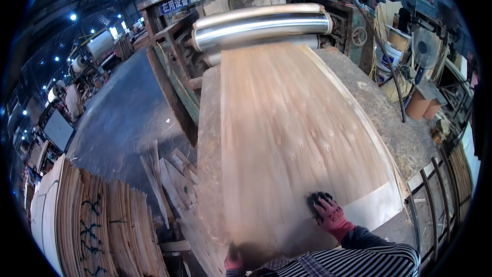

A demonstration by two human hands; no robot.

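Observation:
A wide sheet of thin wood veneer point(294, 133) lies on a worn machine table point(207, 149) and runs up under shiny steel rollers point(261, 23). My right hand point(328, 213), in a red and black glove, presses flat on the sheet's near right part, fingers spread. My left hand point(233, 261), also gloved, rests at the sheet's near edge by the bottom of the picture; it is mostly hidden, so I cannot tell its grip. My striped sleeves show at the lower edge.
A tall stack of veneer sheets point(97, 225) stands at lower left, with loose wood offcuts point(174, 179) beside the table. A metal railing point(435, 195), buckets point(392, 56) and a fan point(425, 48) are at the right. Dark floor point(123, 118) stretches left.

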